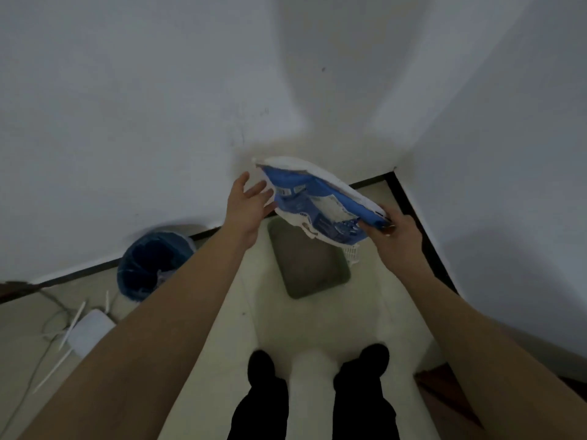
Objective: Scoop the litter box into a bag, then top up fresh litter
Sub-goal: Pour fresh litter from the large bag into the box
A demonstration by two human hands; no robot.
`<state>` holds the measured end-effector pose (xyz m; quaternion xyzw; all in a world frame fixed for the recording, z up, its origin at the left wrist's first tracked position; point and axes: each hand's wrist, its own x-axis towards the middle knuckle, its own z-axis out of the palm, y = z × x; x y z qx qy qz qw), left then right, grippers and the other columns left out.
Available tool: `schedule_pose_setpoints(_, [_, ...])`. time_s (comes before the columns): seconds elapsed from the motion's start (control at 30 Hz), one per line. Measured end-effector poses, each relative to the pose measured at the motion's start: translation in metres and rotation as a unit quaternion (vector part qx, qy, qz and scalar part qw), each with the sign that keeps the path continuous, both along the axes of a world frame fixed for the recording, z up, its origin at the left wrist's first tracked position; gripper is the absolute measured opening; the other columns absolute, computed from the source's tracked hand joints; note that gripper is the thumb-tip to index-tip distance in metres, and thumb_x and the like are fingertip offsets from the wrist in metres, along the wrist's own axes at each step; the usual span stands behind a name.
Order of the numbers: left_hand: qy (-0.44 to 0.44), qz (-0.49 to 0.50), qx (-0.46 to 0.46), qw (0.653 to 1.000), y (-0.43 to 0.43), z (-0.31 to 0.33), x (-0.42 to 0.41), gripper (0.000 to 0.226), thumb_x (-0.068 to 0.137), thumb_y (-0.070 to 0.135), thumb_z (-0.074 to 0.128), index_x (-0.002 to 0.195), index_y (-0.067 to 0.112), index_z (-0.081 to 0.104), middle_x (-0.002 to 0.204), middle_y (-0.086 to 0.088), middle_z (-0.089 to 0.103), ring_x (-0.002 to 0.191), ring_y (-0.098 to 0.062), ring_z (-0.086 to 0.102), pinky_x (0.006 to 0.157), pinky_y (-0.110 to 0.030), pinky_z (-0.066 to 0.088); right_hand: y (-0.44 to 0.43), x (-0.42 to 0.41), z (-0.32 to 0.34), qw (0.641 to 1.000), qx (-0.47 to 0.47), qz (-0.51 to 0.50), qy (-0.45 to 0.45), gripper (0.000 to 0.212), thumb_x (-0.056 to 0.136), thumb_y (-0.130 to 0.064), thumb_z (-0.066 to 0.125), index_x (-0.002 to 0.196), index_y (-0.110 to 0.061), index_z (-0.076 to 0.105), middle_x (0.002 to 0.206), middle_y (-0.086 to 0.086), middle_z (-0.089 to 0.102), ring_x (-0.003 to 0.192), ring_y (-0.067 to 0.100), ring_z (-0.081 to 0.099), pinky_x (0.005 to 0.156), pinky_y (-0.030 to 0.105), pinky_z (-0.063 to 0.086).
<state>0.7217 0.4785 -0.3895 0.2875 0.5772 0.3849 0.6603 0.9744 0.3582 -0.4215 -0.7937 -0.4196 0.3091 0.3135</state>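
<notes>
Litter box [309,265]: lying on the pale floor [241,312] just right of the frame's centre, green, holding grey litter, its upper end hiding behind the litter bag [317,201]. Hanging above that upper end, tilting from upper left down to lower right, showing blue print on white. Gripping the bag's lower right end with the right hand [397,239], fingers curling round the blue edge. Reaching to the bag's left edge with the left hand [249,206], fingers straight and spreading, fingertips right at the bag; not telling whether touching. Peeking out from under the bag at the box's right rim, a white latticed piece [353,253]. Standing at the left of the frame against the wall [127,122], a bin [149,268] wearing a blue liner. Lying below the bin at the lower left, a white router [92,331] with antennas sticking out, cables [50,315] trailing beside it. Standing at the bottom centre, two feet [260,366] in black, pointing toward the box.
</notes>
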Motion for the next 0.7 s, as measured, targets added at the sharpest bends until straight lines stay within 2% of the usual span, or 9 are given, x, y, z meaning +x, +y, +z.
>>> schedule_pose_setpoints(0.1, [0.061,-0.017,-0.053,0.997,-0.009,-0.049,0.011,0.067,0.092,0.001,0.057,0.149,0.018,0.027,0.128,-0.007,0.048,0.114,-0.023,0.057,0.093,-0.036,0.053,-0.008,-0.001,-0.038,1.000,-0.012,-0.005,0.008,0.042,0.079,-0.063,0.066,0.108,-0.033,0.064,0.098,0.003,0.067,0.085,0.014,0.066,0.075,0.034,0.056])
schedule_pose_setpoints(0.2, [0.103,-0.043,-0.130,0.985,-0.036,-0.112,0.022,0.057,0.088,0.004,0.058,0.141,0.015,0.038,0.120,-0.009,0.058,0.099,-0.021,0.061,0.094,-0.044,0.053,-0.013,-0.003,-0.076,0.998,-0.014,-0.044,0.030,0.045,0.079,-0.069,0.064,0.102,-0.031,0.066,0.090,0.002,0.069,0.082,0.015,0.068,0.074,0.039,0.058])
schedule_pose_setpoints(0.23, [0.103,-0.046,-0.162,0.980,-0.049,-0.133,0.027,0.045,0.088,0.003,0.057,0.130,0.012,0.046,0.111,-0.012,0.062,0.089,-0.020,0.062,0.090,-0.043,0.054,-0.016,-0.005,-0.085,0.998,-0.012,-0.058,0.037,0.042,0.080,-0.066,0.066,0.100,-0.030,0.066,0.089,0.001,0.070,0.081,0.015,0.068,0.074,0.039,0.058])
schedule_pose_setpoints(0.3, [0.092,-0.047,-0.218,0.970,-0.077,-0.170,0.039,0.011,0.091,0.001,0.054,0.092,0.011,0.054,0.090,-0.008,0.060,0.076,-0.016,0.056,0.081,-0.038,0.052,-0.021,-0.007,-0.102,0.995,-0.012,-0.086,0.056,0.035,0.083,-0.060,0.068,0.098,-0.028,0.064,0.087,-0.002,0.071,0.080,0.014,0.070,0.074,0.038,0.059])
schedule_pose_setpoints(0.33, [0.084,-0.047,-0.249,0.964,-0.090,-0.190,0.045,0.015,0.092,0.002,0.054,0.084,0.015,0.051,0.085,-0.003,0.056,0.076,-0.016,0.053,0.081,-0.036,0.050,-0.024,-0.008,-0.108,0.993,-0.014,-0.095,0.066,0.034,0.083,-0.059,0.069,0.097,-0.028,0.063,0.086,-0.003,0.071,0.079,0.016,0.071,0.073,0.037,0.059])
schedule_pose_setpoints(0.4, [0.084,-0.053,-0.299,0.949,-0.114,-0.227,0.055,0.006,0.095,0.011,0.053,0.101,0.013,0.053,0.092,0.002,0.053,0.086,-0.016,0.050,0.089,-0.038,0.050,-0.031,-0.009,-0.118,0.989,-0.019,-0.111,0.094,0.036,0.085,-0.055,0.068,0.101,-0.024,0.061,0.085,-0.005,0.070,0.075,0.017,0.072,0.067,0.031,0.059])
schedule_pose_setpoints(0.5, [0.083,-0.015,-0.347,0.934,-0.137,-0.270,0.068,0.039,0.100,0.024,0.047,0.136,0.014,0.039,0.119,-0.001,0.048,0.100,-0.018,0.048,0.101,-0.043,0.046,-0.044,-0.005,-0.126,0.984,-0.014,-0.137,0.110,0.033,0.091,-0.052,0.061,0.106,-0.023,0.056,0.081,-0.010,0.069,0.064,0.015,0.068,0.059,0.032,0.059])
schedule_pose_setpoints(0.6, [0.080,0.057,-0.382,0.919,-0.147,-0.297,0.072,0.055,0.101,0.036,0.039,0.150,0.015,0.026,0.146,-0.005,0.038,0.127,-0.026,0.041,0.108,-0.039,0.035,-0.056,0.006,-0.128,0.983,0.021,-0.162,0.085,0.024,0.096,-0.052,0.053,0.097,-0.028,0.051,0.076,-0.012,0.065,0.053,0.013,0.057,0.049,0.028,0.052])
schedule_pose_setpoints(0.7, [0.035,0.115,-0.397,0.910,-0.148,-0.314,0.069,0.063,0.099,0.043,0.043,0.151,0.016,0.023,0.149,-0.002,0.038,0.130,-0.024,0.041,0.108,-0.038,0.031,-0.063,0.019,-0.127,0.981,0.039,-0.178,0.067,0.022,0.099,-0.049,0.048,0.093,-0.028,0.048,0.080,-0.009,0.061,0.050,0.011,0.053,0.044,0.022,0.046])
